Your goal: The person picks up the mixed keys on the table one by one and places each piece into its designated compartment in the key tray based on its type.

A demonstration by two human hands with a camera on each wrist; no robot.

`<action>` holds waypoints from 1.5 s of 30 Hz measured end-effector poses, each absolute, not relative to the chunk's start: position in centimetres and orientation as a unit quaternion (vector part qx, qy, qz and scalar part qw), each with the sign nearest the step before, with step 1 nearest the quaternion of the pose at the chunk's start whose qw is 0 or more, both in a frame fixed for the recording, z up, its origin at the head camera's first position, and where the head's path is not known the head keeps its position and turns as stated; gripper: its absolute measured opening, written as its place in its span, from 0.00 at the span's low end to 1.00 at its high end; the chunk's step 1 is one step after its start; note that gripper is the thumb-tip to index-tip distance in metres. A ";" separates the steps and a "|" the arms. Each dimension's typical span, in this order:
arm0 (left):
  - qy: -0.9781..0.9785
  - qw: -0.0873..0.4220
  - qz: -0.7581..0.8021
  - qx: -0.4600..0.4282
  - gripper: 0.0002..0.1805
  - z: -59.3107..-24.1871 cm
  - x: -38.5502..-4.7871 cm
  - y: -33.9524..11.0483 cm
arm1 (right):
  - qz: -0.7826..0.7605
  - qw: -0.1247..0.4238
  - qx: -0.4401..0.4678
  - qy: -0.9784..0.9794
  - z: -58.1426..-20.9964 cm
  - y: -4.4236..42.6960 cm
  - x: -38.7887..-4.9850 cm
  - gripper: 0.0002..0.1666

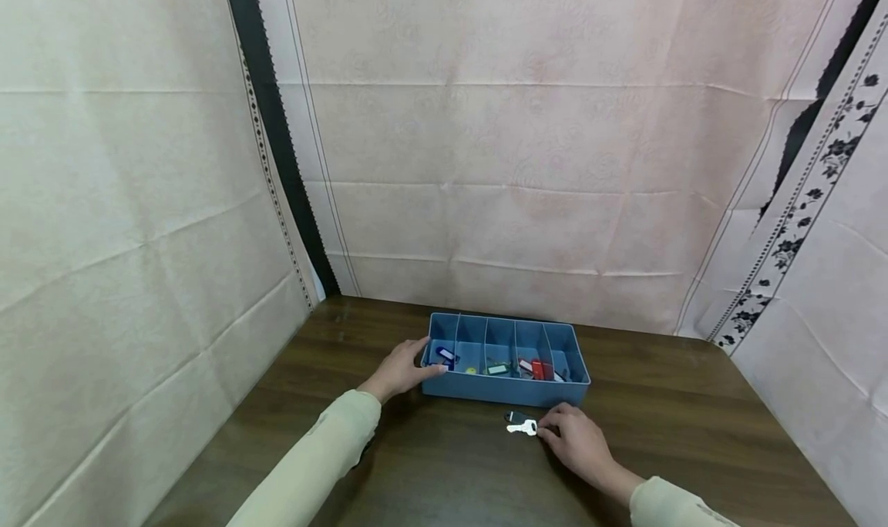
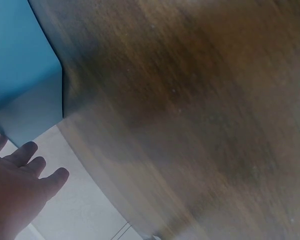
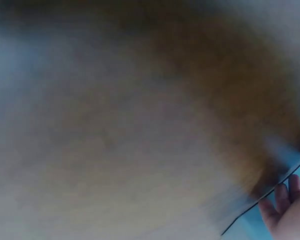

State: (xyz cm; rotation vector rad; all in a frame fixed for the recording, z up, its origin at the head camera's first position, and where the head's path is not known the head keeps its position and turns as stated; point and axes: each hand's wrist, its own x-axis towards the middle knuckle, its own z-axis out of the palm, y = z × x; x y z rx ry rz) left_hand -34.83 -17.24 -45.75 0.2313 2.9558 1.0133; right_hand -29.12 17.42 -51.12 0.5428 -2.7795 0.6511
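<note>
A blue compartment tray (image 1: 506,389) stands on the brown table. My left hand (image 1: 402,369) rests against its left end, thumb at the front rim and fingers by the side wall. In the left wrist view the fingers of this left hand (image 2: 20,185) look spread, near the end of the tray (image 2: 35,107). In front of the tray, my right hand (image 1: 574,444) pinches a silver key (image 1: 522,427) by its head. A dark key tag (image 1: 516,417) lies beside the key. The right wrist view is blurred and shows only part of the right hand (image 3: 290,212).
Small tagged items lie in the tray: a blue key tag (image 1: 446,354), a green tag (image 1: 497,370) and red tags (image 1: 539,370). Cloth sheets (image 1: 499,165) hang behind the table (image 1: 659,404) and on both sides.
</note>
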 end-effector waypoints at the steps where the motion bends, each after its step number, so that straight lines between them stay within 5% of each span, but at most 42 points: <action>1: 0.944 0.004 0.323 0.073 0.44 -45.8 -34.9 -17.2 | 0.225 0.119 0.184 -0.949 -51.1 17.4 -29.0 0.07; 6: 0.945 0.004 0.320 0.070 0.44 -45.8 -35.0 -17.3 | 0.268 0.142 0.160 -0.939 -50.2 16.9 -28.4 0.09; 14: 0.943 0.003 0.324 0.070 0.45 -45.8 -35.1 -17.5 | 0.352 0.255 0.165 -0.886 -46.8 16.6 -28.6 0.04; 28: 0.943 0.005 0.325 0.073 0.47 -45.8 -35.0 -17.7 | 0.395 0.306 0.064 -0.864 -42.8 18.3 -34.0 0.09; 45: 0.959 -0.009 0.269 0.090 0.45 -45.0 -35.1 -17.8 | 0.301 0.230 0.007 -0.925 -43.4 25.1 -36.3 0.29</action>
